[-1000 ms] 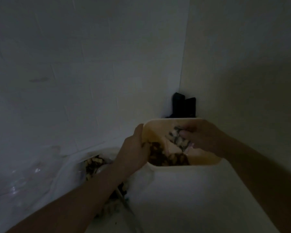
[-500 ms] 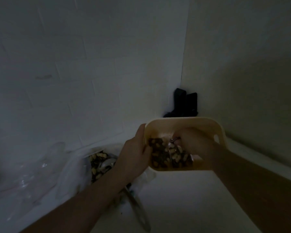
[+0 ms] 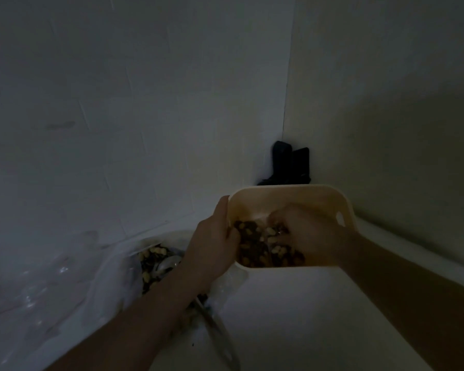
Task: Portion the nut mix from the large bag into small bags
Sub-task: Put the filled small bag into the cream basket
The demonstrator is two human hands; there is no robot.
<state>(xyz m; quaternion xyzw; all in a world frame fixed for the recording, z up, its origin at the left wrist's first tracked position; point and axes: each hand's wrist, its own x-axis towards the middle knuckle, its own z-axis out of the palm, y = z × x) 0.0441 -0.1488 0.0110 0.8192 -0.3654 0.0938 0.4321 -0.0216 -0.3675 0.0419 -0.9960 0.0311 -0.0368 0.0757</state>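
Clear plastic of the large bag lies crumpled at far left on the white counter, its mouth open with nuts showing inside. Beside it, something long and metallic lies on the counter, too blurred to name. Next, the left hand grips the near-left corner of the cream tub, thumb along the outer wall, fingers hooked over the rim. Inside, the nut mix is heaped toward the near side. Now the right hand is down among the nuts, fingers curled into the pile. Dark objects stand in the far corner.
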